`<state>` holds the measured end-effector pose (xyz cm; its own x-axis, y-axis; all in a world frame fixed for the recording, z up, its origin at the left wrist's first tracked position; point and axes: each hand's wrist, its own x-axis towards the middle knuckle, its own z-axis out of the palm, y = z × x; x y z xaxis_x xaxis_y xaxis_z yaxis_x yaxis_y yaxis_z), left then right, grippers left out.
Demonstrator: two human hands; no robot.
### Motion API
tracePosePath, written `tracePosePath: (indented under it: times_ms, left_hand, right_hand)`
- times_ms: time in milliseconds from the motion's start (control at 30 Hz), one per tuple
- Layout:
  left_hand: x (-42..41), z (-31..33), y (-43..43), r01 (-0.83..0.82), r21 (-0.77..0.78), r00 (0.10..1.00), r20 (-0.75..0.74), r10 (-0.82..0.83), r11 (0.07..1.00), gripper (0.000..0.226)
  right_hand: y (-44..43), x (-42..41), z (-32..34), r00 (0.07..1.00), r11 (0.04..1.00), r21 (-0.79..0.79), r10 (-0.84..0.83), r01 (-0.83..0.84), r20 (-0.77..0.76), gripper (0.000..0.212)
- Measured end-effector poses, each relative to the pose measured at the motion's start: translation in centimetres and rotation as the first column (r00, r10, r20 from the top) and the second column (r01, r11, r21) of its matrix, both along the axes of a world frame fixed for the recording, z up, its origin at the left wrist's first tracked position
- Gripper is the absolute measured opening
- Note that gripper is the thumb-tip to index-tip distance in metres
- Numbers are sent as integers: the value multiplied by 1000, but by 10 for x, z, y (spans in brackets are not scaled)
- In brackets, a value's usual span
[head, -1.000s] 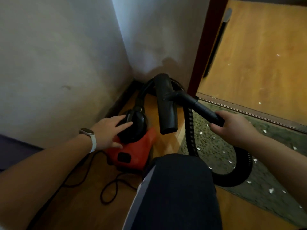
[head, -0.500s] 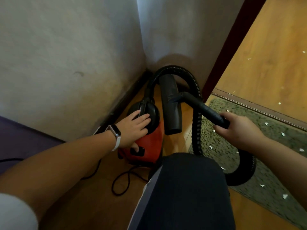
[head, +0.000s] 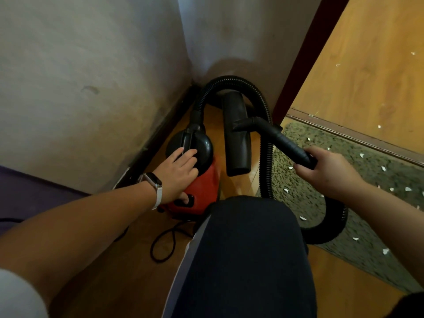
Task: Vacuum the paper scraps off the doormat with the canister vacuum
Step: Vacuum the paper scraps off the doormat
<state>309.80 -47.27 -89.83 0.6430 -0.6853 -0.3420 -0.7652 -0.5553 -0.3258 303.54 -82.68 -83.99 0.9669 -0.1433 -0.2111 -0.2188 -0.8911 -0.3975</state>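
Plainly, the right hand (head: 325,171) grips the wand (head: 282,138), its nozzle (head: 236,134) left of the paper scraps (head: 383,168) on the doormat (head: 358,161), while the left hand (head: 176,175) rests flat-fingered on the canister vacuum (head: 203,187).

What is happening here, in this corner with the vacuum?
A person seems to be readying a red canister vacuum. The left hand rests on its black top, thumb at the switch; the right hand grips the black wand. The floor nozzle is over the wood floor, beside the doormat, where white paper scraps lie.
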Motion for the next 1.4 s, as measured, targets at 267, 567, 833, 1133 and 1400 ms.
tracePosePath:
  times_ms: [267,567,833,1133,1400]
  left_hand:
    - [-3,9,-5,-53,34,999,-10,53,998,85]
    - [4,0,-80,106,-241,994,57,-95,965,45]
    - [12,-14,-210,294,-375,922,-129,-364,879,36]
    - [33,-40,-316,312,-209,896,-260,-360,927,84]
    - [-3,-48,-345,407,-25,863,-317,-393,913,34]
  right_hand:
    - [-12,-28,16,999,999,16,-42,42,1,23]
    - [-85,-50,29,952,956,105,-286,275,111,25]
    - [-142,-58,26,904,901,198,-412,386,112,13]
    - [-191,-74,14,864,859,216,-493,464,103,15]
    - [-231,-83,13,814,797,300,-573,524,99,15]
